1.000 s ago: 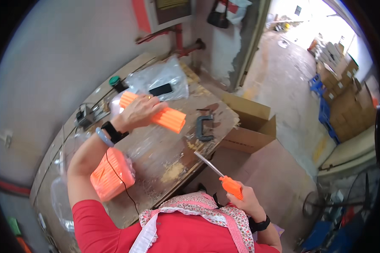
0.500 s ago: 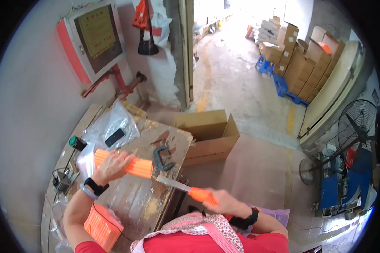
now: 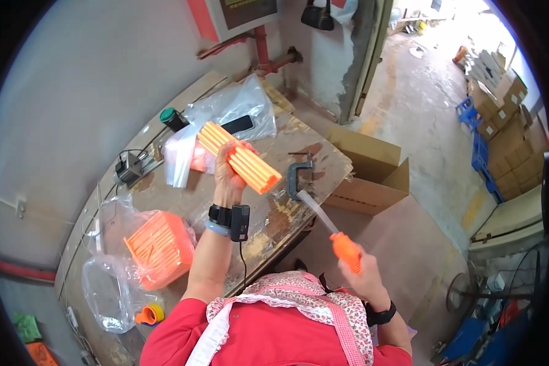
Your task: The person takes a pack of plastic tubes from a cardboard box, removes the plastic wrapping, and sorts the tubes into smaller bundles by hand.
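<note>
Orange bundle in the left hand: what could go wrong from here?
The orange bundle shows no visible tie, so rods might slip out if the left hand loosens.
The orange-handled tool in the right hand has its metal end near the clamp in this view and could knock it.
The cable hanging from the left wrist might snag.

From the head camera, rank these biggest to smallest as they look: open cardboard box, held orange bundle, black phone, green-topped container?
1. Open cardboard box
2. Orange bundle in the left hand
3. Black phone and green-topped container: too alike to rank
</note>
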